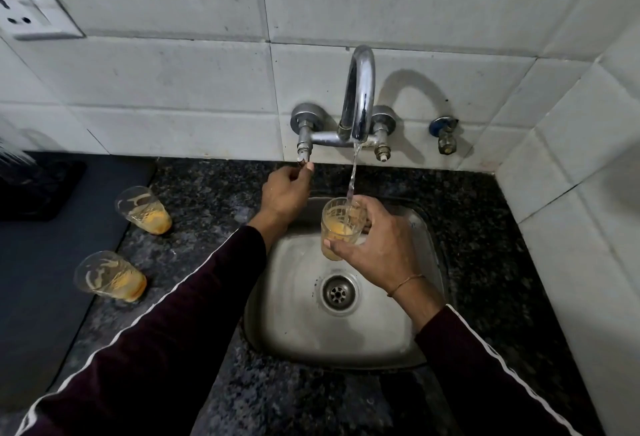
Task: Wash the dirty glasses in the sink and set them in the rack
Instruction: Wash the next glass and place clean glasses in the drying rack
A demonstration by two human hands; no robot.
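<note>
Glass with orange residue under running water, right hand gripping

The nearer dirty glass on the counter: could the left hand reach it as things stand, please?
Probably yes. The left hand pinches the tap handle, so it must let go first; the counter between it and the nearer dirty glass holds nothing.

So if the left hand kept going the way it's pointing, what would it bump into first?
The left hand points up toward the wall, and its fingertips already pinch the tap handle. Going straight on, it would push into that handle first, then probably the tiled wall behind, though depth is hard to judge.
</note>
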